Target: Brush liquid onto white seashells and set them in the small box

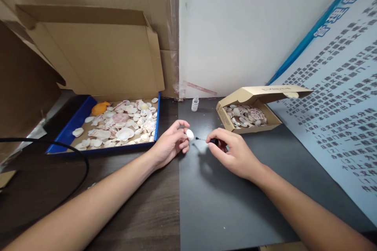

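Between its thumb and fingers my left hand (172,144) holds a small white ribbed shell (190,134) over the seam between the brown and grey table surfaces. My right hand (232,151) is closed on a small brush with a black cap (214,141); its thin stem points left and the dark tip lies just right of the shell. Whether tip and shell touch, I cannot tell. Behind the hands a small uncapped glass bottle (194,104) with a white label stands upright near the wall.
An open blue-edged cardboard box (103,150) with several shells lies at the left, its lid raised. At the right back sits a smaller open box (259,128) of shells. A black cable (87,164) curves across the left; a printed poster (332,98) covers the right side.
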A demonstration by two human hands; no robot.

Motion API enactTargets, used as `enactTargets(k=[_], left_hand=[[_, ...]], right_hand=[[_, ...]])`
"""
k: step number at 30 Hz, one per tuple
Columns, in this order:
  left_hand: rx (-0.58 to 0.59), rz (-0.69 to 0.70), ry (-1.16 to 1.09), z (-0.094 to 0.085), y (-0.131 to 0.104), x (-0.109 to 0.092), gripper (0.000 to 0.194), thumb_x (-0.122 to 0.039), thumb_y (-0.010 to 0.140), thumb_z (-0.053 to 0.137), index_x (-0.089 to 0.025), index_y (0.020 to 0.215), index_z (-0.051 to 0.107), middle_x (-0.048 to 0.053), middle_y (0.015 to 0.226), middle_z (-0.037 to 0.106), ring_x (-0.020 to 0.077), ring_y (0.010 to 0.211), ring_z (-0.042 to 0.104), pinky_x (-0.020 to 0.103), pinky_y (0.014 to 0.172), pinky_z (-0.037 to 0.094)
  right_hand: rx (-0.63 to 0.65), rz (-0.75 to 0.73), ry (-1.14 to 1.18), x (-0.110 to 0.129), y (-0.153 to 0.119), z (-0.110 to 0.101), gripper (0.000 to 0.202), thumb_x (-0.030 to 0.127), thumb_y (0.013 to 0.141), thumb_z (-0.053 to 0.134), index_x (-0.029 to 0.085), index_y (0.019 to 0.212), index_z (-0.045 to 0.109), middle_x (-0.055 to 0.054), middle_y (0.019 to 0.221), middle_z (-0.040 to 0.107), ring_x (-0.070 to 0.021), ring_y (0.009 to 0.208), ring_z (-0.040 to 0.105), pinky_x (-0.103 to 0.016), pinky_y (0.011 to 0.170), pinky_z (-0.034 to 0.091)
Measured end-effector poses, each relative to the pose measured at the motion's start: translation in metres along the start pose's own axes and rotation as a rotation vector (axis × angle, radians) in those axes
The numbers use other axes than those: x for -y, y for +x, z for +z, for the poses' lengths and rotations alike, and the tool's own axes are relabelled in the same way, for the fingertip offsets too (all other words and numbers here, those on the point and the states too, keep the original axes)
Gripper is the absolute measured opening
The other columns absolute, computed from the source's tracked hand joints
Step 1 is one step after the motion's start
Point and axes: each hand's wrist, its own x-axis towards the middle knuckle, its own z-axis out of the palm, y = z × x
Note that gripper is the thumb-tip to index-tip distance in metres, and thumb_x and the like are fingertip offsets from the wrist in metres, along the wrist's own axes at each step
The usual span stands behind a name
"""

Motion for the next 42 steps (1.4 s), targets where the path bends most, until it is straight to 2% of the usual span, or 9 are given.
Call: enactTargets(k=[4, 9, 14, 19, 24, 28, 32, 37, 42], left_hand=[[-0.005, -0.004, -0.002, -0.0001, -0.0006, 0.0, 0.03, -0.007, 0.076, 0.058, -0.02, 0.099, 0.046, -0.007, 0.07, 0.047, 0.0037, 0.046, 0.038, 0.019, 0.048, 0.035], [-0.005, -0.002, -0.003, -0.0012, -0.0007, 0.0008, 0.03, -0.009, 0.076, 0.06, -0.021, 0.099, 0.046, -0.007, 0.069, 0.047, 0.0035, 0.046, 0.037, 0.019, 0.049, 0.035], [-0.011, -0.006, 0.002, -0.0003, -0.0006, 0.0004, 0.028, -0.01, 0.077, 0.061, -0.021, 0.099, 0.046, -0.007, 0.068, 0.046, 0.0038, 0.047, 0.037, 0.019, 0.049, 0.035], [-0.009, -0.006, 0.009, -0.0005, -0.0002, 0.0001, 0.028, -0.01, 0.078, 0.061, -0.021, 0.099, 0.046, -0.007, 0.069, 0.046, 0.0035, 0.046, 0.037, 0.019, 0.049, 0.035], [-0.01, -0.003, 0.004, -0.0016, 0.0003, 0.001, 0.029, -0.01, 0.077, 0.062, -0.021, 0.099, 0.046, -0.008, 0.067, 0.044, 0.0035, 0.046, 0.037, 0.019, 0.048, 0.034], [0.002, 0.008, 0.005, -0.0015, 0.0006, 0.0011, 0.031, -0.01, 0.077, 0.063, -0.021, 0.099, 0.046, -0.007, 0.07, 0.047, 0.0027, 0.046, 0.037, 0.019, 0.048, 0.034], [0.001, 0.005, -0.001, -0.0014, 0.0006, 0.0011, 0.031, -0.012, 0.077, 0.065, -0.021, 0.1, 0.046, -0.008, 0.069, 0.046, 0.0028, 0.046, 0.037, 0.019, 0.048, 0.034], [0.013, 0.013, -0.002, -0.0019, 0.0002, 0.0017, 0.034, -0.011, 0.075, 0.067, -0.021, 0.1, 0.046, -0.008, 0.07, 0.048, 0.0025, 0.046, 0.037, 0.019, 0.048, 0.034], [0.013, 0.019, -0.003, -0.003, 0.0004, 0.0022, 0.034, -0.011, 0.076, 0.067, -0.021, 0.101, 0.046, -0.008, 0.07, 0.047, 0.0026, 0.047, 0.036, 0.019, 0.049, 0.034]], right_hand=[[0.005, -0.096, 0.057, 0.0009, -0.001, 0.0001, 0.01, 0.022, 0.091, 0.056, 0.019, 0.095, 0.064, -0.001, 0.079, 0.059, -0.0109, 0.061, 0.051, -0.025, 0.06, 0.043], [0.005, -0.046, -0.015, 0.0013, -0.0011, 0.0, 0.008, 0.019, 0.09, 0.056, 0.019, 0.089, 0.063, 0.0, 0.077, 0.059, -0.0108, 0.06, 0.05, -0.024, 0.059, 0.041], [0.013, -0.146, 0.053, 0.0028, -0.0016, -0.0004, 0.009, 0.021, 0.091, 0.056, 0.019, 0.094, 0.064, 0.0, 0.077, 0.058, -0.0103, 0.06, 0.051, -0.024, 0.06, 0.044], [-0.005, -0.066, -0.008, 0.003, -0.0013, -0.0003, 0.008, 0.019, 0.09, 0.056, 0.019, 0.088, 0.063, 0.0, 0.076, 0.06, -0.0105, 0.059, 0.05, -0.024, 0.058, 0.042], [0.0, -0.137, 0.037, 0.0036, -0.001, -0.001, 0.008, 0.02, 0.091, 0.057, 0.019, 0.094, 0.064, 0.0, 0.077, 0.06, -0.01, 0.059, 0.051, -0.024, 0.06, 0.044], [0.003, -0.081, -0.014, 0.0035, -0.0008, -0.0013, 0.008, 0.017, 0.09, 0.056, 0.02, 0.087, 0.063, 0.0, 0.075, 0.059, -0.0101, 0.059, 0.05, -0.023, 0.058, 0.042], [0.015, -0.153, 0.038, 0.0044, -0.0012, -0.001, 0.007, 0.02, 0.091, 0.057, 0.019, 0.091, 0.064, 0.0, 0.075, 0.059, -0.01, 0.059, 0.052, -0.023, 0.059, 0.044], [0.017, -0.091, -0.008, 0.0054, -0.0018, 0.0009, 0.008, 0.019, 0.091, 0.056, 0.019, 0.087, 0.063, -0.001, 0.076, 0.062, -0.0107, 0.059, 0.051, -0.024, 0.058, 0.043], [0.001, -0.149, 0.018, 0.0055, -0.0018, 0.0003, 0.008, 0.02, 0.091, 0.056, 0.019, 0.09, 0.064, 0.0, 0.074, 0.059, -0.0102, 0.058, 0.051, -0.024, 0.059, 0.044]])
